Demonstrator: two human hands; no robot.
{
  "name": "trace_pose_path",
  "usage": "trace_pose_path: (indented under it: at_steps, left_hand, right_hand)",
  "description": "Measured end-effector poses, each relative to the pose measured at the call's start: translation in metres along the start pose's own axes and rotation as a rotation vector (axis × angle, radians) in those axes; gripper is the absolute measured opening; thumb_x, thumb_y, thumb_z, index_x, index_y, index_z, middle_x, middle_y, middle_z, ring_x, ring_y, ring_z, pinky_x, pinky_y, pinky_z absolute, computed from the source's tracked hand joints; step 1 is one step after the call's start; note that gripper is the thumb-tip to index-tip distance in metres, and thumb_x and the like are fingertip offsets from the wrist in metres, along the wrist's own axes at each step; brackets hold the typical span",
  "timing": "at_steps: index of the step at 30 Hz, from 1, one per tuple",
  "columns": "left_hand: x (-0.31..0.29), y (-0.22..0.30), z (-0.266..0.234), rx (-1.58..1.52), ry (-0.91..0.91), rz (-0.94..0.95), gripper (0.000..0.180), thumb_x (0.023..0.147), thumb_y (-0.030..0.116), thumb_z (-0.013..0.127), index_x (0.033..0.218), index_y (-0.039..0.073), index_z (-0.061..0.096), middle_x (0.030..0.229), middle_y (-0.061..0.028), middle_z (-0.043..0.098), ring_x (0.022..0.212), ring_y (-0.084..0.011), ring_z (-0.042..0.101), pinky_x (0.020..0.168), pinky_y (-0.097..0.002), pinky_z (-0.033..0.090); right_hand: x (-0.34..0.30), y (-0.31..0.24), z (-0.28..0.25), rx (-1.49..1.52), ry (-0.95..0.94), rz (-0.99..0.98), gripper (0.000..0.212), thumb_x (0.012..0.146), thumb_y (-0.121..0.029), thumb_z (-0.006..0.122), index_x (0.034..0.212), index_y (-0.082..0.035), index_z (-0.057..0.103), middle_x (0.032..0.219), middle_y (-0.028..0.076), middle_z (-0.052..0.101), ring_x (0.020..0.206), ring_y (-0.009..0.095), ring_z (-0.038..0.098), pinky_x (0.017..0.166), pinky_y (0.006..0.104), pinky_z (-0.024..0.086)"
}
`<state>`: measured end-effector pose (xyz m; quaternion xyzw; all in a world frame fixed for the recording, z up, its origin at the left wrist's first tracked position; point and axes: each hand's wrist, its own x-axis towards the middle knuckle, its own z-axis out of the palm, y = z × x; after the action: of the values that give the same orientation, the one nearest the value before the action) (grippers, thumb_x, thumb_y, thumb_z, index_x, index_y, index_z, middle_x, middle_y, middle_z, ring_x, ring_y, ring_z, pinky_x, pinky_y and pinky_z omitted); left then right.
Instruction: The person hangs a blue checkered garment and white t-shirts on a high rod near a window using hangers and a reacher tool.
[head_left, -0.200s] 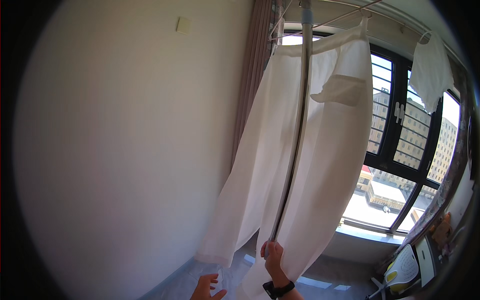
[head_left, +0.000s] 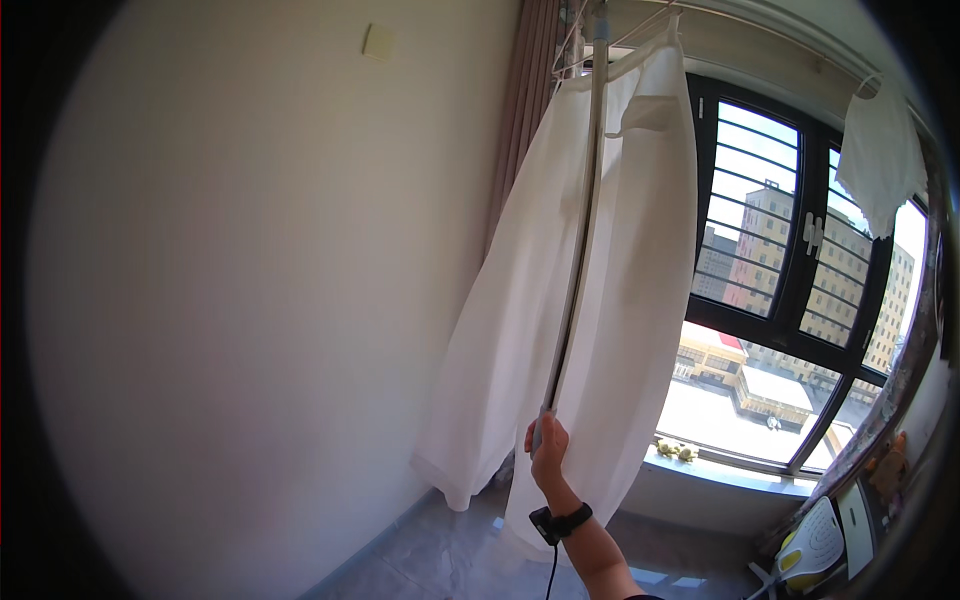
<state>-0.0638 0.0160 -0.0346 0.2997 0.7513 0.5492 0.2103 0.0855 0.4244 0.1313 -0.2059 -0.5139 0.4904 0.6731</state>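
My right hand (head_left: 547, 450), a black device strapped on its wrist, is wrapped round the grey grip of a long metal clothes pole (head_left: 583, 240). The pole rises, slightly tilted, to a wire hanger (head_left: 567, 70) near the top of the view. White trousers (head_left: 640, 280) with a pocket hang from the hanger, behind the pole, their two legs apart and reaching down near the floor. How the pole's tip meets the hanger is hard to make out. My left hand is out of view.
A bare wall (head_left: 240, 300) fills the left. Behind the trousers is a dark-framed barred window (head_left: 775, 325), with a pinkish curtain (head_left: 513, 130) at its left. A white garment (head_left: 880, 160) hangs from the ceiling rail (head_left: 800, 45). A white chair (head_left: 815, 545) stands lower right.
My right hand has moved up with the pole, and the trousers have shifted left, baring more window. My left hand, low in the earlier frame with fingers apart, has dropped out of view.
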Motion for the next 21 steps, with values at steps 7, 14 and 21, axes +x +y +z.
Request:
trace_pose_path:
  at_steps: [7, 14, 21]
  left_hand:
    - [0.011, -0.118, -0.017, 0.024, 0.406, -0.236, 0.048, 0.075, 0.014, 0.063, 0.113, -0.003, 0.041, 0.102, -0.0149, 0.049, 0.085, -0.0222, 0.053, 0.073, -0.0321, 0.046]
    - [0.069, -0.094, 0.035, -0.033, 0.576, -0.235, 0.042, 0.075, 0.012, 0.062, 0.109, -0.002, 0.042, 0.100, -0.0134, 0.050, 0.084, -0.0206, 0.054, 0.072, -0.0308, 0.046]
    - [0.083, -0.093, 0.083, -0.200, 0.712, -0.356, 0.041, 0.075, 0.013, 0.062, 0.108, 0.000, 0.042, 0.097, -0.0120, 0.051, 0.082, -0.0199, 0.053, 0.069, -0.0315, 0.046]
  right_hand:
    - [0.164, 0.032, 0.059, -0.154, -0.024, -0.077, 0.046, 0.085, -0.047, 0.043, 0.065, -0.006, 0.044, 0.047, 0.001, 0.041, 0.037, 0.008, 0.037, 0.035, 0.0212, 0.030]
    - [0.305, 0.025, 0.136, -0.151, -0.011, -0.172, 0.047, 0.085, -0.048, 0.043, 0.063, -0.007, 0.041, 0.047, -0.001, 0.038, 0.035, 0.007, 0.034, 0.032, 0.0209, 0.027]
    - [0.401, 0.008, 0.204, -0.172, -0.030, -0.238, 0.047, 0.083, -0.052, 0.043, 0.063, -0.009, 0.036, 0.049, -0.002, 0.034, 0.039, 0.006, 0.031, 0.034, 0.0219, 0.027]
